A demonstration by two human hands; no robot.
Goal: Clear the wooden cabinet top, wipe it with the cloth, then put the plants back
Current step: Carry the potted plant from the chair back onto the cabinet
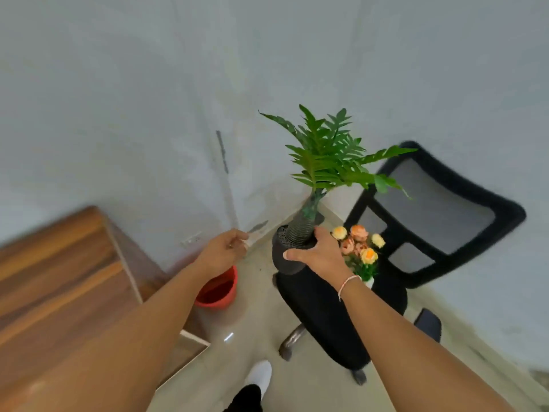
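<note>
A green leafy plant in a dark, round, textured pot (286, 257) is held by the right hand (319, 257), whose grip is closed over the pot's rim and near side, the thumb laid along the front and the fingers wrapped behind the ribbed grey-green stem. The pot is seen tilted, its fronds leaning up and to the right, and it is positioned at the front edge of the black fabric seat of a mesh-backed office chair (332, 310); whether its base touches the seat cannot be told. A thin pink-and-white thread bracelet (349, 283) is worn on the right wrist.

Just beside the pot, on the same seat, a small bunch of orange and yellow artificial flowers with green leaves in a white pot (361, 248) is placed, partly hidden by the right wrist.

The left hand (227, 248) is held out in the air to the left of the pot, apart from it, its fingers loosely curled around nothing.

The brown, striped wooden cabinet top (59, 278), serving as the counter, is seen at the lower left, well apart from the plants. A red plastic bucket (219, 288) stands on the pale tiled floor between cabinet and chair. A white shoe (261, 374) is seen below.
</note>
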